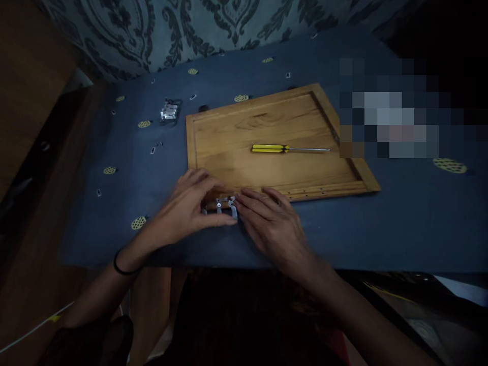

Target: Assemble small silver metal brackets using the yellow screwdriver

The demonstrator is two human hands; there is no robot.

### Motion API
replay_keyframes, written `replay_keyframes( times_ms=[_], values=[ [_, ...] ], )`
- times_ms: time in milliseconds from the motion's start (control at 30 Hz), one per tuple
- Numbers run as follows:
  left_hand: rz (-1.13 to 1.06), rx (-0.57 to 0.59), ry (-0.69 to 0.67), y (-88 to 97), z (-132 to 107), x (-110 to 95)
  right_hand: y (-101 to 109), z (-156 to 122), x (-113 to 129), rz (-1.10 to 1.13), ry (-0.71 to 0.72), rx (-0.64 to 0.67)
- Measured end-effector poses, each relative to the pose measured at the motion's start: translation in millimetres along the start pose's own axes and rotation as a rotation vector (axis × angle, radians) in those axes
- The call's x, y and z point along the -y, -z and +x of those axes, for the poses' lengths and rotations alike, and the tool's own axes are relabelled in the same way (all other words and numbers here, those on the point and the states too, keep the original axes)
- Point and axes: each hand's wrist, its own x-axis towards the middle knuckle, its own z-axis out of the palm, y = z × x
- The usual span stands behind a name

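A silvery metal hook piece (219, 205) lies at the near left edge of the wooden board (224, 137), with a screw head showing on it. My left hand (188, 203) curls around the piece, thumb along its near side and fingers over the board edge. Against the piece's right end press the fingertips of my right hand (274, 226), its other fingers resting on the board's front rim. Both hands partly hide the piece. On the board lies a screwdriver (270, 148) with a yellow and black handle, its shaft pointing right.
Several similar metal pieces (170, 110) are bunched on the blue patterned cloth (125, 147) at the left. Small dark screws or holes (322, 191) run along the board's front rim. A patterned wall (152, 35) stands behind. A pixelated patch covers the upper right.
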Motion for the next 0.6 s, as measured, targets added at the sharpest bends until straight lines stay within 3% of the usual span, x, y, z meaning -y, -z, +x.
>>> replay_keyframes(
  times_ms=[133, 367, 600],
  values=[
    [0.165, -0.034, 0.014, -14.8, -13.7, -3.4, 0.1, 0.0, 0.0, 0.000, 0.003, -0.003],
    [0.152, -0.094, -0.013, -18.1, -25.7, 12.2, 0.8, 1.1, 1.0, -0.011, -0.006, -0.009],
    [0.315, -0.135, -0.034, -29.3, -22.1, -3.5, 1.8, 2.0, 1.2, 0.004, 0.008, -0.015]
  ],
)
